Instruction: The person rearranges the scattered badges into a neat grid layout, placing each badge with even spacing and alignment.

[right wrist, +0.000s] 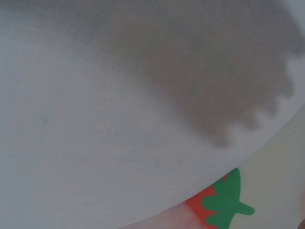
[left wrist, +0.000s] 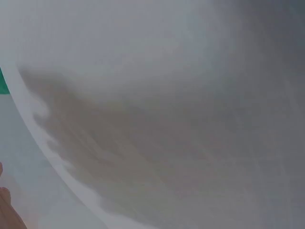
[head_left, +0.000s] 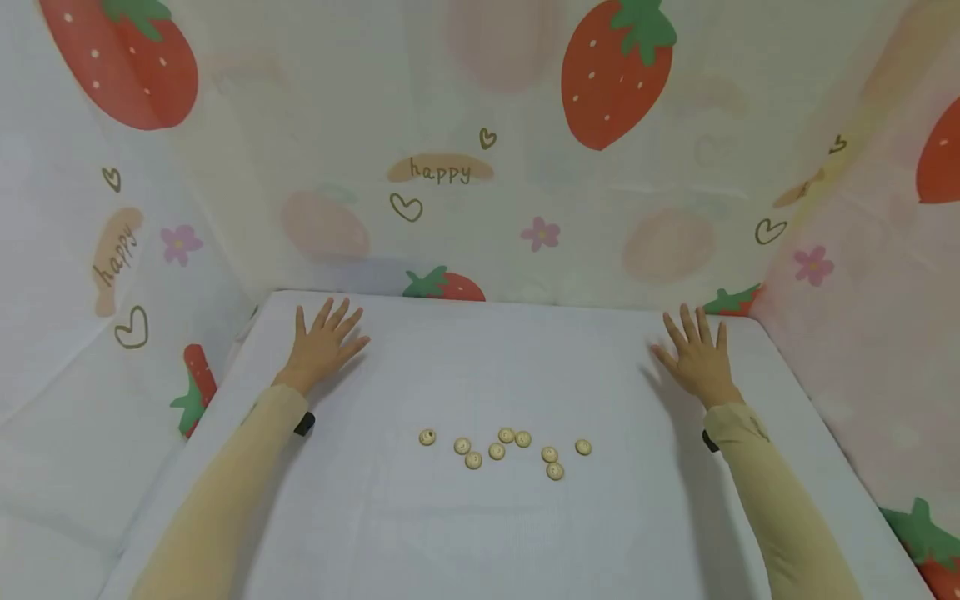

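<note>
Several small, round, pale-gold discs that look like buttons lie loosely scattered across the middle of the table in the head view. The leftmost disc (head_left: pixel 427 437) has a dark spot, and the rightmost disc (head_left: pixel 583 447) sits a little apart. My left hand (head_left: pixel 321 346) is spread over the far left of the table, fingers straight and holding nothing. Opposite it, my right hand (head_left: pixel 697 360) is likewise spread at the far right, with nothing in it. Both hands are well away from the discs. Only some fingers (left wrist: pixel 8 210) show at the corner of the left wrist view.
A white cloth covers the table (head_left: pixel 480 550). Behind and beside it hang pale curtains (head_left: pixel 337 100) printed with strawberries, hearts and flowers. Shadows of the hands fall on the white cloth in both wrist views.
</note>
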The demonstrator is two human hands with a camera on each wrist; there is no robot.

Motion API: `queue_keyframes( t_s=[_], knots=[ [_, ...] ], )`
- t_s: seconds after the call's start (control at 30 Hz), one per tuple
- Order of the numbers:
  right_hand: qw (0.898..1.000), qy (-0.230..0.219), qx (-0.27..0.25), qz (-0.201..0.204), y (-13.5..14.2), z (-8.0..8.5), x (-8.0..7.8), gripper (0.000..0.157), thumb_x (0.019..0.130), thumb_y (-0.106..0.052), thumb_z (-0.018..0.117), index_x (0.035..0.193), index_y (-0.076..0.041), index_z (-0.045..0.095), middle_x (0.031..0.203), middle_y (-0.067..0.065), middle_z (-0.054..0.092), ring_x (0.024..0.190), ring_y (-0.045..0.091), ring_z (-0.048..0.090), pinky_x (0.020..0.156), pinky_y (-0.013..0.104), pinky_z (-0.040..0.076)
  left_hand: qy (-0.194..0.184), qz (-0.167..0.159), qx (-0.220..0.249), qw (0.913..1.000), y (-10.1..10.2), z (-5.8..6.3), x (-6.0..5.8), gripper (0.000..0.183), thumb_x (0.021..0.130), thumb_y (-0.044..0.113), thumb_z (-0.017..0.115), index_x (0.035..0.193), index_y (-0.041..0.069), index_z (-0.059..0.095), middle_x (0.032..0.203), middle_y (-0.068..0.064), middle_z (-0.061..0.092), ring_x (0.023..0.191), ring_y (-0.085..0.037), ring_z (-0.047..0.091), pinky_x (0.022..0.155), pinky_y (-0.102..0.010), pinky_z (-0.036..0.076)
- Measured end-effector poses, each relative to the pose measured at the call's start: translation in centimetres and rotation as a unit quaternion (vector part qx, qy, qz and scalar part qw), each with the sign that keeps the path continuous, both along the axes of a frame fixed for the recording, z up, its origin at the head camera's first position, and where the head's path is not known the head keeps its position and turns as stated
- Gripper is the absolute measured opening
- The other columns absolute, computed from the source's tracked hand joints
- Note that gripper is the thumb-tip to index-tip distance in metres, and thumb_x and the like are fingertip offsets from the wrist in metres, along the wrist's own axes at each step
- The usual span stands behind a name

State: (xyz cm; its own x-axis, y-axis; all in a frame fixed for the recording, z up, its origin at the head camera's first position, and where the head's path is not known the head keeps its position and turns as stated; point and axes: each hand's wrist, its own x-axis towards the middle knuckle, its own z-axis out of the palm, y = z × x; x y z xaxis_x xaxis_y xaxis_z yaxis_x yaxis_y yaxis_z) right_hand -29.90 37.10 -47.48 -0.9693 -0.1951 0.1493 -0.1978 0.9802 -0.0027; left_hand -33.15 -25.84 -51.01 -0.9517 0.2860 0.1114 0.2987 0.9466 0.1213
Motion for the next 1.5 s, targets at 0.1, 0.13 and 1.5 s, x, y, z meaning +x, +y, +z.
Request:
queue_keyframes(
  t_s=[0.1,0.13,1.5],
  knots=[
    [1.000,-0.009,-0.009,0.003,-0.1,-0.1,0.0,0.066,0.096,-0.044,0.041,0.148,-0.010,0.018,0.154,0.019,0.003,0.140,0.039,-0.005,0.106,0.062,-0.006,0.000,-0.001,0.002,1.0000,0.1,0.2,-0.1,0.069,0.093,0.058,0.032,0.148,0.018,0.022,0.155,-0.011,0.009,0.142,-0.032,-0.002,0.102,-0.061,-0.018],
    [1.000,-0.010,-0.011,0.005,-0.3,-0.1,-0.1,0.066,0.096,-0.044,0.041,0.148,-0.010,0.019,0.154,0.019,0.003,0.140,0.039,-0.005,0.107,0.061,-0.005,-0.002,-0.002,0.001,1.0000,0.2,0.2,-0.1,0.069,0.094,0.058,0.032,0.148,0.017,0.021,0.155,-0.011,0.009,0.142,-0.032,-0.002,0.102,-0.061,-0.018],
    [0.979,0.051,-0.100,0.168,-8.2,-2.8,5.8,0.042,0.088,-0.027,0.061,0.127,-0.013,0.056,0.121,0.015,0.054,0.101,0.035,0.053,0.080,0.051,0.042,-0.012,-0.132,0.067,0.9889,7.4,0.6,7.8,0.045,0.089,0.037,0.059,0.128,0.013,0.056,0.132,-0.011,0.052,0.125,-0.031,0.043,0.103,-0.060,0.024]
  ],
)
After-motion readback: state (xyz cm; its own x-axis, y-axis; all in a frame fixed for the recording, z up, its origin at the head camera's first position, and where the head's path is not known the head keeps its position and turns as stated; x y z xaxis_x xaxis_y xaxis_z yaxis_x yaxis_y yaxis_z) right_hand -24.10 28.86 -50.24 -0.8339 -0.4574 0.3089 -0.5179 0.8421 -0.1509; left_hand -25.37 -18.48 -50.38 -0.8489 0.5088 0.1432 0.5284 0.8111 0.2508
